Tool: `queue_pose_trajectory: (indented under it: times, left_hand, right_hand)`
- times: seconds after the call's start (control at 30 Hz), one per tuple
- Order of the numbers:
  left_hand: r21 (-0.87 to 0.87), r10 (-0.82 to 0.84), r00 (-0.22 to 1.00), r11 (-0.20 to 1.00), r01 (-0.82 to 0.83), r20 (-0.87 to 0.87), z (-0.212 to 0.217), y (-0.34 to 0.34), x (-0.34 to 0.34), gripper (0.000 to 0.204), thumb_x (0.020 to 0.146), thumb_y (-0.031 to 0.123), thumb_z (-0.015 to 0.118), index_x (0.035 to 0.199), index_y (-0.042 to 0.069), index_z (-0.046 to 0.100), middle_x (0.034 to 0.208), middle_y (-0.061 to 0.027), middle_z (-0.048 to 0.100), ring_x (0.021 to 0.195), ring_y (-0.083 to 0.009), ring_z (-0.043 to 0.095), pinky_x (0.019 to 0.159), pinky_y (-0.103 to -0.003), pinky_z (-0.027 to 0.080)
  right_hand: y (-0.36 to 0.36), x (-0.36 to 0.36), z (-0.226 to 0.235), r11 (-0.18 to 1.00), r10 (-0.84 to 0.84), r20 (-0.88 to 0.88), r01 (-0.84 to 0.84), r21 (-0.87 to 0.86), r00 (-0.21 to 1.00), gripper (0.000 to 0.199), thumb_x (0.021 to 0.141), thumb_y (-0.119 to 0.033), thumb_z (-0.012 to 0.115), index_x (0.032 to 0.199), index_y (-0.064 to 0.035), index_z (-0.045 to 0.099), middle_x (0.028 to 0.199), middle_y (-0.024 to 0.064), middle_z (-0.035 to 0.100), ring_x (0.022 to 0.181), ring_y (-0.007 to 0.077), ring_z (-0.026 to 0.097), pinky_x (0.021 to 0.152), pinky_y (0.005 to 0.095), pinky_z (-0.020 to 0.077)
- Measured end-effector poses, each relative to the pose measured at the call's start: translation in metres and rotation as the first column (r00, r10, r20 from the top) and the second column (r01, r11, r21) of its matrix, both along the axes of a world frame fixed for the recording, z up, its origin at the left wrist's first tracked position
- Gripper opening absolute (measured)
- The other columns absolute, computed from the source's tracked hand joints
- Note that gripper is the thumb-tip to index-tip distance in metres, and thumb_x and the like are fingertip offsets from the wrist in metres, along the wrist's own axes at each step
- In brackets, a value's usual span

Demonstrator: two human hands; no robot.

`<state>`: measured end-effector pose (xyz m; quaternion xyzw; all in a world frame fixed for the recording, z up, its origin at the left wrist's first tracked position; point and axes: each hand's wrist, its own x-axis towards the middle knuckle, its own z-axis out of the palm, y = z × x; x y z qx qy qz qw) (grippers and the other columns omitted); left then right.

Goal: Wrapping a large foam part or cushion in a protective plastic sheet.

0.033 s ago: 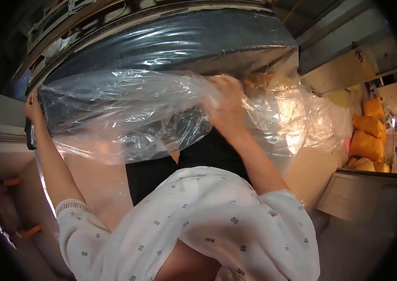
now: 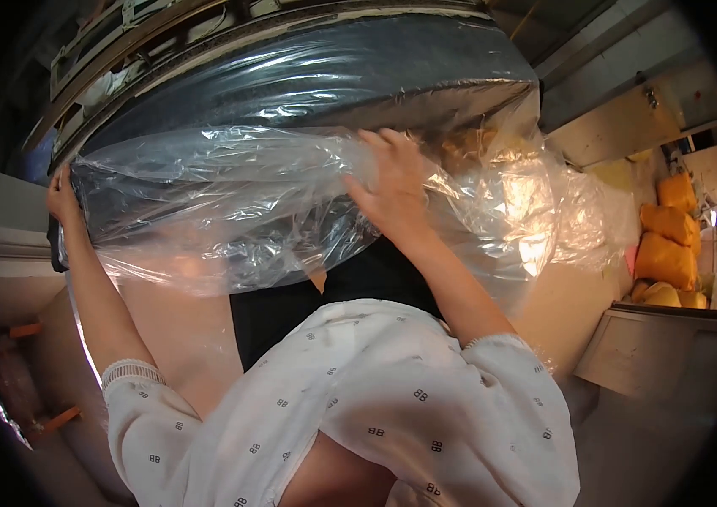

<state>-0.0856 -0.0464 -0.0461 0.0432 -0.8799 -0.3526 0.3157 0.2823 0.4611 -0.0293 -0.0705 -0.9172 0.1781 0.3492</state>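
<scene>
A wide sheet of clear plastic film (image 2: 231, 186) lies crinkled before me, spreading from the machine's edge down over my lap. At its left end my left hand (image 2: 61, 196) is closed, the fingers pinching the film's corner. My right hand (image 2: 394, 190) rests on the film near the middle, fingers apart and laid on its surface. Under the film's far part shows a dark surface (image 2: 409, 55). Black cloth (image 2: 375, 275) covers my lap beneath the film's near edge.
A machine frame with a long metal bar (image 2: 122, 76) runs along the far left side. Stacked orange bundles (image 2: 667, 258) sit at the right, beyond a pale panel (image 2: 637, 355). More crumpled film (image 2: 591, 215) bunches toward the right.
My right hand has shifted slightly left over the film, and its fingers now show more spread. The left hand stays at the film's corner.
</scene>
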Motion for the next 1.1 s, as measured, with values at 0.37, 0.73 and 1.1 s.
queue_pose_trajectory:
  times: [0.37,0.73,1.1]
  left_hand:
    - [-0.004,-0.075,0.996,0.997,0.075,0.044,-0.012,-0.019,-0.007,0.041,0.080,0.042,0.064,0.095,0.003,0.068,0.089,-0.0092,0.067,0.082,-0.0191,0.059,0.078,-0.029,0.043]
    - [-0.099,-0.052,0.992,0.993,0.064,0.116,-0.011,-0.022,-0.008,0.051,0.081,0.047,0.060,0.104,0.002,0.064,0.101,-0.0134,0.065,0.092,-0.0253,0.060,0.083,-0.031,0.043]
    - [-0.275,0.080,0.996,0.959,-0.064,0.049,-0.009,-0.036,-0.008,0.049,0.080,0.049,0.058,0.100,0.005,0.066,0.097,-0.0136,0.066,0.089,-0.0306,0.061,0.079,-0.035,0.044]
  right_hand:
    - [0.209,0.119,-0.010,0.723,-0.620,-0.120,0.623,0.299,0.776,0.028,0.055,0.005,0.054,0.077,-0.0100,0.064,0.086,0.0083,0.061,0.080,0.0293,0.056,0.069,0.0379,0.0452]
    - [0.266,0.216,0.197,0.758,-0.156,0.231,0.267,-0.595,0.960,0.027,0.077,-0.006,0.058,0.104,-0.0053,0.059,0.099,0.0047,0.059,0.100,0.0171,0.055,0.088,0.0275,0.0432]
    - [0.202,0.065,0.178,0.986,0.068,-0.370,-0.006,0.167,0.927,0.029,0.078,-0.016,0.060,0.106,-0.0102,0.057,0.104,0.0090,0.058,0.100,0.0263,0.052,0.088,0.0372,0.0389]
